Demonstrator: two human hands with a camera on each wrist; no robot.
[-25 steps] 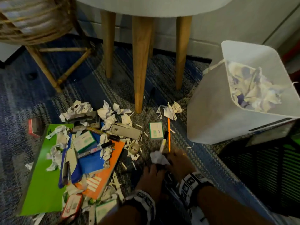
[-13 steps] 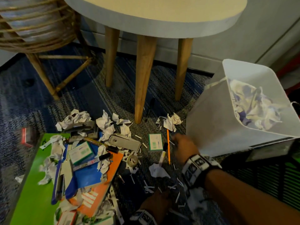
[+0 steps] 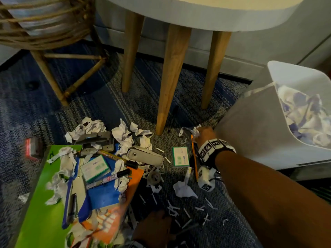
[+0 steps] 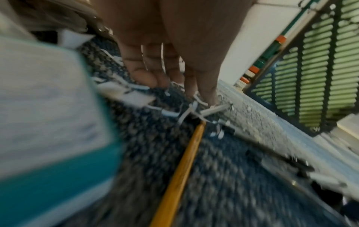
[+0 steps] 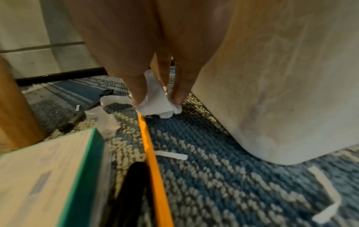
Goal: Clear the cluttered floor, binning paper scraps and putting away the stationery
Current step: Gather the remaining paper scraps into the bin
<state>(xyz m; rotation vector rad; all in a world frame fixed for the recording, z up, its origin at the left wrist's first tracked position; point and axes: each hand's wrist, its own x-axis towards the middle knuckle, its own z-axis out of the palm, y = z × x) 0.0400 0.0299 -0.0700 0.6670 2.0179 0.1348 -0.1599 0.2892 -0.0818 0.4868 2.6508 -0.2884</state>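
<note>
Nearest, the left hand (image 4: 165,50) hung with relaxed fingers over paper strips (image 4: 186,113) on the carpet (image 3: 223,221). Farther off, the right hand (image 5: 155,64) pinched a crumpled paper scrap (image 5: 155,104) just beside the white bin (image 3: 254,133), at the far tip of an orange pencil (image 5: 153,161).

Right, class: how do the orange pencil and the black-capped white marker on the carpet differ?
The orange pencil is long, thin and one colour; the black-capped white marker is shorter, thicker and two-toned. The pencil's far end reaches the right hand; the marker's does not. Both lie flat, side by side.
</note>
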